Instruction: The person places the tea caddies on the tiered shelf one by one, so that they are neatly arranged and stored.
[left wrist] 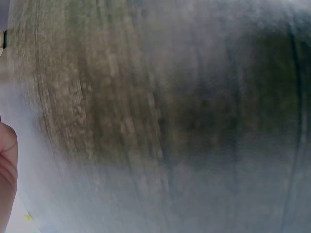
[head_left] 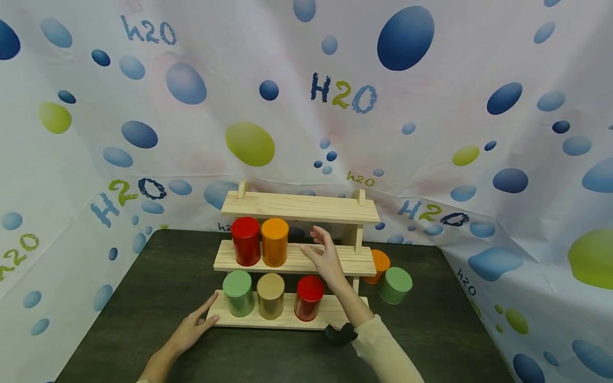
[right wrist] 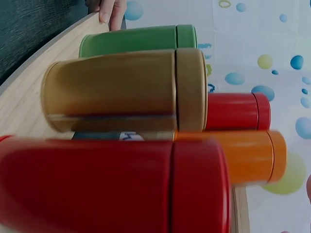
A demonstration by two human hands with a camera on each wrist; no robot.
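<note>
- Wooden rack (head_left: 301, 206): three tiers, standing on the dark table (head_left: 268, 356).
- Left hand (head_left: 189, 332): grip released, fingers extended; fingertips touch the left end of the bottom tier (head_left: 335, 308).
- Right hand (head_left: 326, 259): grip released, fingers loosely bent; at the middle tier (head_left: 355, 259), right of the orange canister (head_left: 275, 242) and apart from it. Contact with the board: cannot tell.
- Middle tier, left part: red canister (head_left: 246, 242) and the orange canister, upright, side by side.
- Bottom tier, left to right: green canister (head_left: 238, 293), tan canister (head_left: 271, 297), then a second red canister (head_left: 308, 298) past a wider gap; all upright, lids on.
- Table, right of rack: second orange canister (head_left: 380, 264), partly hidden by the rack; second green canister (head_left: 395, 285) just beside it, nearer the viewer.
- Right arm: cream sleeve (head_left: 385, 351), black band (head_left: 341, 335) at the forearm.
- Behind: white sheet (head_left: 297, 48), blue and green spots, "H2O" lettering.
- Left wrist view: mostly blurred streaked surface.
</note>
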